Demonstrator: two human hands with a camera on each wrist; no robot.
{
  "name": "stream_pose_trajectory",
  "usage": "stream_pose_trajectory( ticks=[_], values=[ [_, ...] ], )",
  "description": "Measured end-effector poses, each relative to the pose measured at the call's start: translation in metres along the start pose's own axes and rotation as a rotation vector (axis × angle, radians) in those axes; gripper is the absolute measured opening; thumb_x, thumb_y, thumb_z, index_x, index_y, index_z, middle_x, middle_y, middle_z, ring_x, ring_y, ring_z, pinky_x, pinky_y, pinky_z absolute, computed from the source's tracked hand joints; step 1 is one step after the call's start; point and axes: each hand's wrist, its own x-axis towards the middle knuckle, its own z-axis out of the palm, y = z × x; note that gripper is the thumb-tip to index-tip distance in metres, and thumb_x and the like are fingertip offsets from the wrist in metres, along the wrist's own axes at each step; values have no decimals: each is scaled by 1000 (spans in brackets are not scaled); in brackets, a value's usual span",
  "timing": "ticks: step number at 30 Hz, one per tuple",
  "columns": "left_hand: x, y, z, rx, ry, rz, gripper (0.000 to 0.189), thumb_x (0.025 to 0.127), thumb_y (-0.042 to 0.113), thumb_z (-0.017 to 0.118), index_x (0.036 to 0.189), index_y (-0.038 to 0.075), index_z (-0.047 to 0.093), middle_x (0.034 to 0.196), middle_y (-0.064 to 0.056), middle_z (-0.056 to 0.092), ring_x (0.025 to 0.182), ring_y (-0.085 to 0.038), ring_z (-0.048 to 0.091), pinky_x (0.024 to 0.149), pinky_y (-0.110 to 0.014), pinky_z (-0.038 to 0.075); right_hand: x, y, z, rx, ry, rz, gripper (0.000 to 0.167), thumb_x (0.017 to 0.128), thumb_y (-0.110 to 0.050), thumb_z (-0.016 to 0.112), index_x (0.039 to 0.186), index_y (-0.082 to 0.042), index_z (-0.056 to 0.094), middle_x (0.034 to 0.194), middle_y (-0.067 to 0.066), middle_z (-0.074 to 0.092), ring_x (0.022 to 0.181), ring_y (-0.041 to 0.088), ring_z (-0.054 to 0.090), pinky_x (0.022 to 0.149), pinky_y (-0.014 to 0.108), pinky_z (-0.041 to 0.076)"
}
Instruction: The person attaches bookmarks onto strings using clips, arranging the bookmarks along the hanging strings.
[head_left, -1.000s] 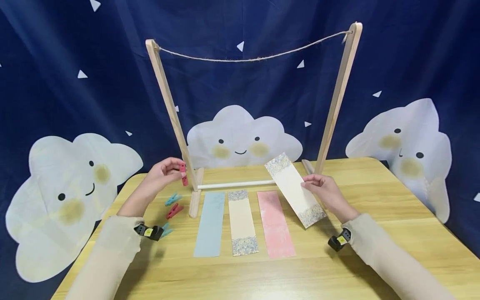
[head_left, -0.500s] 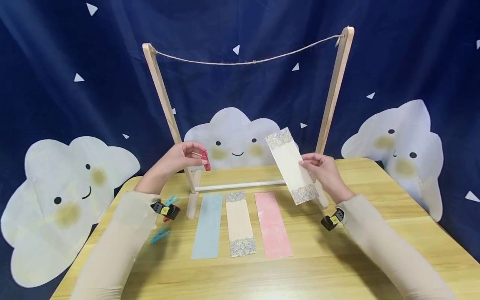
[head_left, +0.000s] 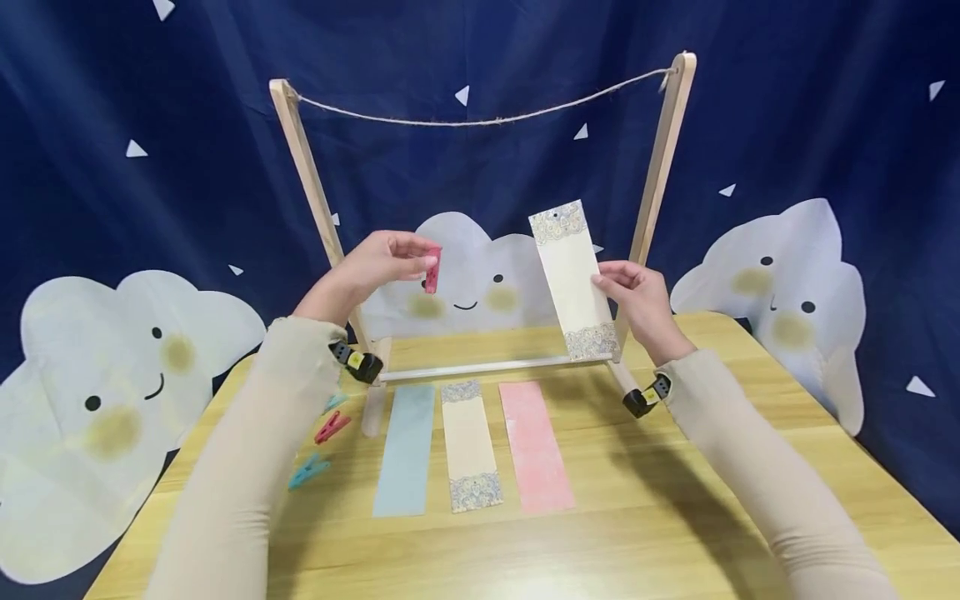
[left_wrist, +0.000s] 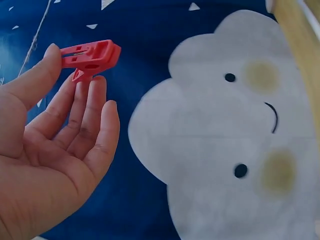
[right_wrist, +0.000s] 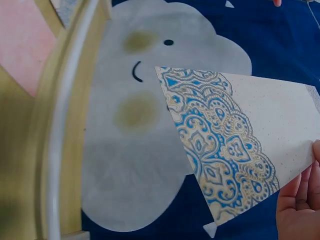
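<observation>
My left hand (head_left: 377, 265) pinches a red clothespin (head_left: 432, 271) between thumb and fingers, up in front of the cloud backdrop. The left wrist view shows the clothespin (left_wrist: 91, 56) at the fingertips, its thumb pressing one handle. On the other side, my right hand (head_left: 637, 298) grips a cream bookmark-like card (head_left: 576, 279) by its right edge. Blue-and-gold lace patterns cover both card ends, and a small hole shows near the top. In the right wrist view the patterned end of the card (right_wrist: 215, 145) is near, with part of the hand (right_wrist: 300, 200) at the edge.
A twine line (head_left: 480, 123) sags between the wooden posts (head_left: 662, 158) above both hands. Below, a blue card (head_left: 405, 450), another lace-patterned card (head_left: 471, 446) and a pink card (head_left: 536, 446) lie on the table (head_left: 480, 558). Loose clothespins (head_left: 332, 427) lie to the left.
My left hand has moved right and up with the red clothespin. My right hand has lifted the cream card, which now stands more upright. The head view has shifted slightly.
</observation>
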Motion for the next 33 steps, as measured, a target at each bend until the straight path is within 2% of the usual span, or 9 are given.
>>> stream_pose_trajectory(
  ticks=[4, 10, 14, 17, 21, 26, 33],
  values=[
    [16, 22, 5, 3, 35, -30, 36, 91, 16, 62, 124, 1, 58, 113, -8, 64, 100, -14, 59, 96, -36, 46, 8, -8, -1, 82, 29, -23, 5, 85, -9, 69, 90, -11, 70, 78, -8, 69, 74, 2, 62, 70, 15, 48],
    [39, 55, 16, -71, 75, -47, 40, 92, 15, 62, 129, 1, 54, 128, -15, 56, 107, -18, 56, 99, -32, 43, 16, -21, 0, 241, 24, -75, 10, 85, -1, 68, 87, -10, 69, 77, -6, 69, 73, 4, 62, 69, 14, 49],
    [51, 75, 22, -109, 93, -55, 40, 92, 15, 62, 129, 2, 55, 125, -14, 58, 106, -17, 57, 99, -29, 43, 19, -28, 1, 228, 45, -72, 8, 85, -3, 68, 89, -9, 69, 79, -5, 69, 74, 5, 61, 69, 14, 49],
    [57, 91, 24, -99, 112, -46, 39, 92, 18, 61, 128, 4, 56, 119, -10, 61, 105, -16, 57, 100, -29, 42, 21, -32, 2, 208, 65, -78, 7, 86, -4, 68, 92, -7, 69, 80, -5, 68, 76, 6, 61, 70, 15, 48],
    [62, 109, 28, -96, 127, -31, 37, 93, 18, 60, 127, 5, 57, 112, -5, 63, 106, -14, 56, 100, -28, 41, 24, -36, 3, 212, 80, -76, 9, 86, -4, 68, 94, -6, 68, 81, -5, 68, 78, 7, 61, 72, 16, 48],
    [67, 131, 32, -109, 151, -35, 35, 92, 19, 61, 125, 7, 60, 112, -3, 63, 104, -14, 56, 94, -25, 44, 27, -40, 3, 197, 94, -68, 10, 86, -8, 68, 96, -7, 68, 84, -4, 68, 81, 8, 62, 74, 17, 47],
    [78, 158, 30, -133, 231, -13, 28, 91, 20, 62, 117, 9, 65, 106, -2, 63, 99, -14, 56, 91, -22, 45, 35, -48, 7, 279, 142, -103, 9, 85, -6, 69, 95, -6, 68, 80, -2, 67, 78, 8, 61, 73, 18, 48]
  ],
)
